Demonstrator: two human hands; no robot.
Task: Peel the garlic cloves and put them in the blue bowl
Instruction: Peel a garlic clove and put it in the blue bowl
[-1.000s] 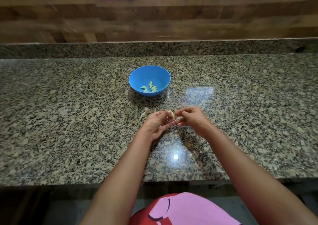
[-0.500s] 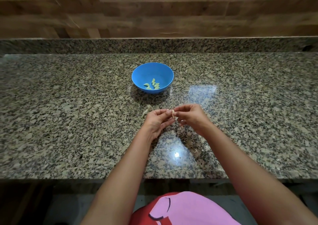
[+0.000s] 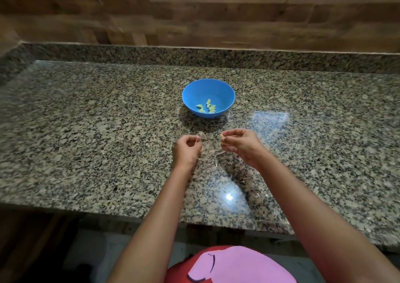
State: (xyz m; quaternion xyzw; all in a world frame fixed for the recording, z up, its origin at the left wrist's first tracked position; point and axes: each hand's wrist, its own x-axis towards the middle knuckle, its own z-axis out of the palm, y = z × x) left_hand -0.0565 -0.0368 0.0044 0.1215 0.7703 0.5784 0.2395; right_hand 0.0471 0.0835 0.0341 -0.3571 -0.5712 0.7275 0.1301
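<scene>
Now the right hand [image 3: 240, 145] pinches a peeled garlic clove [image 3: 221, 137] just below the blue bowl [image 3: 195, 92], which sits at twelve o'clock, while the left hand [image 3: 187, 150] pinches loose skin [image 3: 200, 134].

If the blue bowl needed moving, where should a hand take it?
Pinch the bowl's bare left rim, coming from the left: the cloves lie low and right of centre, and both hands work in front of it.
</scene>
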